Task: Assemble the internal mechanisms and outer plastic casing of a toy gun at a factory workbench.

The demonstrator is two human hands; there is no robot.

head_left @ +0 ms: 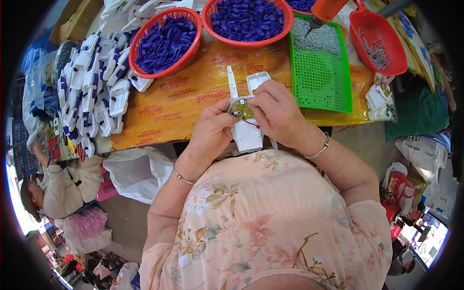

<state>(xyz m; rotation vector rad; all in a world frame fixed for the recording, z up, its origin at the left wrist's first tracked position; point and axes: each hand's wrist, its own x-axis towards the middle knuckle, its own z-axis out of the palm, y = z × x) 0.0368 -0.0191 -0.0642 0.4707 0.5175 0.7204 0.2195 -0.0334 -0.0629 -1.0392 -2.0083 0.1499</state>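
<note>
Head view leaves us unsure of much around the right hand (276, 113): its knuckles cover the fingertips and part of a green circuit board (239, 114), and we cannot make out whether a white half-shell (258, 79) beyond it is joined on. An orange power driver (328, 8) is cut off by the top of the view, its tip blocking some screws (319, 42) in a green tray (346, 72) on the right of the bench (179, 104). Beside that tray we see a red scoop (394, 55); two red baskets (249, 44) of purple parts stand toward the far edge, and white-and-purple pieces (89, 87) crowd the left end. At the bench's front edge, the left hand (211, 126) has thumb and fingers closed on the left side of a white casing (248, 137); the right's fingers bunch at its right side, though what they pinch we cannot tell.
</note>
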